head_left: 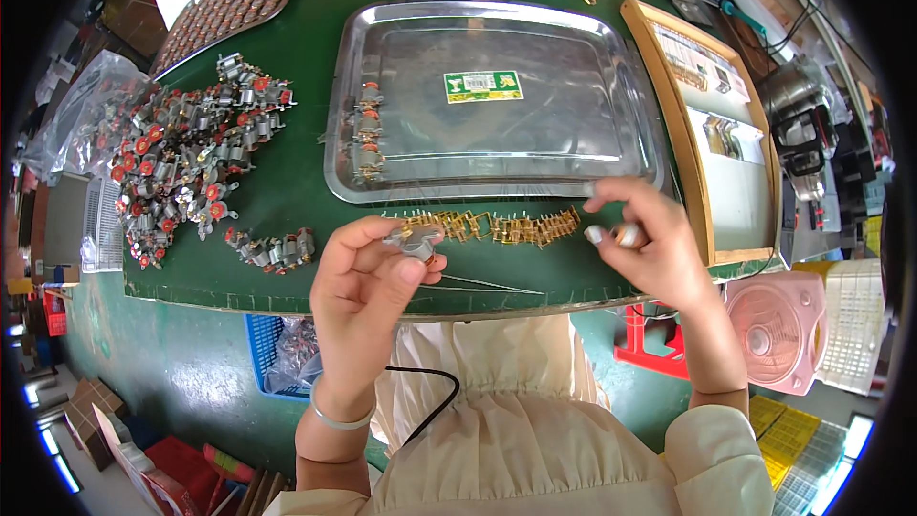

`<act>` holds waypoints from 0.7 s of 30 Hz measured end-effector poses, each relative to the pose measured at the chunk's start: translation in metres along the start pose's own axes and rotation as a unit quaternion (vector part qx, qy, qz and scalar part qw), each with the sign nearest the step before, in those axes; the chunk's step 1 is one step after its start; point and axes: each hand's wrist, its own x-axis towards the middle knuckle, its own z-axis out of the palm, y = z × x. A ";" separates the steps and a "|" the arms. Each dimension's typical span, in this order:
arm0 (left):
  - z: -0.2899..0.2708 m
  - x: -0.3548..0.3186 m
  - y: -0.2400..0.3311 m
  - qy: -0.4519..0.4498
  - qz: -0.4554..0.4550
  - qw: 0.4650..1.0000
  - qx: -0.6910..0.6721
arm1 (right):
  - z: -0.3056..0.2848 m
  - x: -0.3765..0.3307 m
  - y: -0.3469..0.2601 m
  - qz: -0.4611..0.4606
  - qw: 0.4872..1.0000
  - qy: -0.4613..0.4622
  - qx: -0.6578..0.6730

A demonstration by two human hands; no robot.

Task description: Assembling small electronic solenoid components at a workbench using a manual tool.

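My left hand (pixel 368 296) pinches a small grey metal motor part (pixel 411 243) above the near edge of the green table (pixel 287 191). My right hand (pixel 650 239) is curled near the right end of a row of brass terminal pieces (pixel 497 226), with something small and pale between its fingers; I cannot make out what. A thin wire (pixel 482 284) lies on the table between the hands. A steel tray (pixel 497 96) behind the row holds a short column of finished motor parts (pixel 367 134) at its left side.
A heap of small grey-and-red motor parts (pixel 191 153) covers the table's left, with a short row (pixel 272 250) nearer me. A plastic bag (pixel 91 115) and a full parts tray (pixel 229 5) lie far left. A wooden-framed board (pixel 712 115) stands right; a pink fan (pixel 774 330) sits below.
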 end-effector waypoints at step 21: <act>0.034 -0.003 -0.027 -0.072 0.005 0.996 0.049 | 0.004 -0.012 -0.001 -0.004 0.994 -0.025 0.110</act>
